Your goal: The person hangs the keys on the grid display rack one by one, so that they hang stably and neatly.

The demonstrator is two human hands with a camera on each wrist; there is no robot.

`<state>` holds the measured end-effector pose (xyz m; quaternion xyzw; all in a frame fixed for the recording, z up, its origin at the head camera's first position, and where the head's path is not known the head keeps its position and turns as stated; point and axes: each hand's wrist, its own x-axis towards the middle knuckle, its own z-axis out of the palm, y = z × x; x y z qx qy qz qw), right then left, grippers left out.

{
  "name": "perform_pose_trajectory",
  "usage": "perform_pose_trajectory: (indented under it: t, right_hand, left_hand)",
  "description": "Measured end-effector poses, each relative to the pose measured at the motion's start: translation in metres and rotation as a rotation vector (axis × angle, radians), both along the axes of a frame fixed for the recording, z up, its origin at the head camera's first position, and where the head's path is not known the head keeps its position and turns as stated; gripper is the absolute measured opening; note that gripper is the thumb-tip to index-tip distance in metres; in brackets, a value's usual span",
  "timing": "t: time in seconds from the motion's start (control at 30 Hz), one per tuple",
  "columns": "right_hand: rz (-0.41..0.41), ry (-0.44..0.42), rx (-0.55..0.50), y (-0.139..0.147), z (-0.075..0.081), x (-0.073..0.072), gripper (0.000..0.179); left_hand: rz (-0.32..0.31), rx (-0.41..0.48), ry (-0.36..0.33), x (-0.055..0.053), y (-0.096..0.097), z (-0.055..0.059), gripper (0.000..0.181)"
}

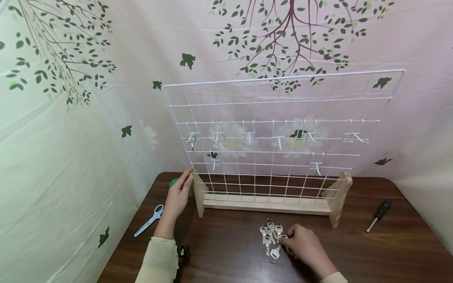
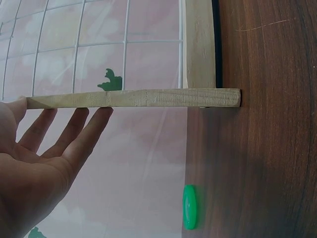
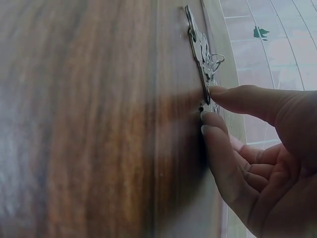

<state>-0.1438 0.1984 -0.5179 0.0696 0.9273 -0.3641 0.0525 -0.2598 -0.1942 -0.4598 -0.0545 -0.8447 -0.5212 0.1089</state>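
Note:
A white wire grid rack [image 1: 267, 104] stands upright in a wooden stand [image 1: 265, 200]. Several white hooks [image 1: 249, 136] hang on its wires, and a key on a ring [image 1: 192, 140] dangles from the leftmost upper one. My left hand [image 1: 179, 194] touches the stand's left side panel [image 2: 148, 97], fingers extended and fingertips against its outer face, thumb at its end. Low over the table, my right hand [image 1: 306, 243] pinches a key [image 1: 284, 237] between thumb and index finger at the edge of a pile of silver keys [image 1: 267, 239]. Its fingers [image 3: 225, 161] partly hide that key.
Light blue scissors [image 1: 150, 221] lie left of my left forearm. A green round object [image 2: 189, 207] is beside the stand's left panel. One small black object [image 1: 183, 250] sits by my left sleeve. At the right, a dark-handled screwdriver [image 1: 380, 213] rests on the brown table [image 1: 389, 255].

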Motion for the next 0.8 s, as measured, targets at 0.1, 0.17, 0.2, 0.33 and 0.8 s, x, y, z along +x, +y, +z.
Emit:
perform_pose_trajectory:
  t: [0.1, 0.17, 0.2, 0.33, 0.8]
  right_hand:
    - [0.005, -0.003, 0.004, -0.0005, 0.0007, 0.0014, 0.029]
    - [0.008, 0.000, 0.009, -0.0005, 0.0010, 0.0018, 0.028]
    - [0.009, 0.001, 0.011, -0.0006, 0.0012, 0.0018, 0.027]
    - [0.021, 0.004, 0.025, -0.0010, 0.0007, 0.0015, 0.024]
    - [0.028, -0.016, -0.018, 0.0011, -0.0022, -0.0021, 0.023]
  left_hand:
    - [0.003, -0.005, 0.000, 0.0007, -0.0003, -0.0009, 0.048]
    - [0.005, -0.009, 0.002, 0.0006, -0.0003, -0.0011, 0.048]
    - [0.006, -0.013, 0.003, 0.0009, -0.0003, -0.0010, 0.048]
    - [0.006, -0.017, 0.007, 0.0007, -0.0005, -0.0010, 0.048]
    - [0.002, -0.016, 0.000, 0.0017, 0.0005, 0.0005, 0.049]
